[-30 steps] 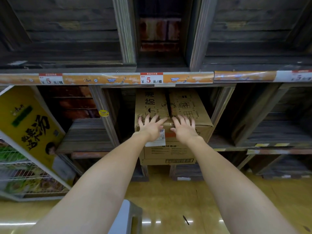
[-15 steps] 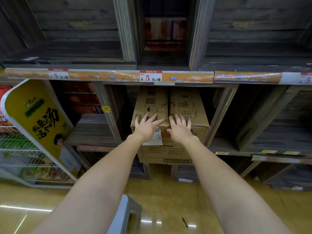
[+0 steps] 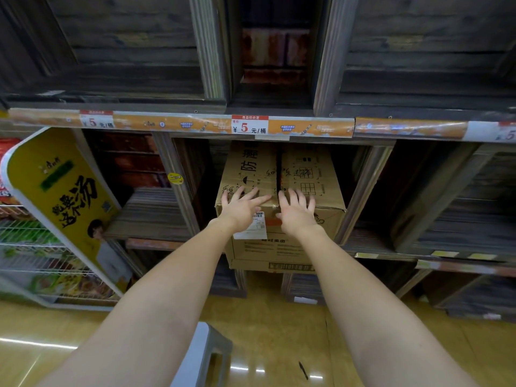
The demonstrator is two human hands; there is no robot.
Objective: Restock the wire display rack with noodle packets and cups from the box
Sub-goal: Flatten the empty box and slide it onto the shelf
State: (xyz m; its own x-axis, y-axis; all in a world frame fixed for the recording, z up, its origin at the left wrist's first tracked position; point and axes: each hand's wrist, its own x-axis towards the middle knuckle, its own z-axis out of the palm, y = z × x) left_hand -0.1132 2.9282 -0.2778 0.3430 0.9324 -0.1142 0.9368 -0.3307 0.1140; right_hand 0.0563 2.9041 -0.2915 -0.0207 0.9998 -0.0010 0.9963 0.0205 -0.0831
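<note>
Two hands lie flat on top of the cardboard box [image 3: 279, 191], which sits in a wooden shelf bay straight ahead under the price strip [image 3: 250, 125]. The left hand [image 3: 241, 209] and right hand [image 3: 296, 212] have their fingers spread and straight, so neither grip is closed on anything; the palms rest near the box's front top edge, one on each side of the centre seam [image 3: 278, 174] where the two flaps meet. That seam runs away from the person, front to back, and the fingertips of both hands point along it. Both hands are about equally near it, so the flaps look ready to be parted outwards, left and right. The wire rack [image 3: 33, 247] to be filled stands well off to the left, behind a yellow sign [image 3: 64, 196].
</note>
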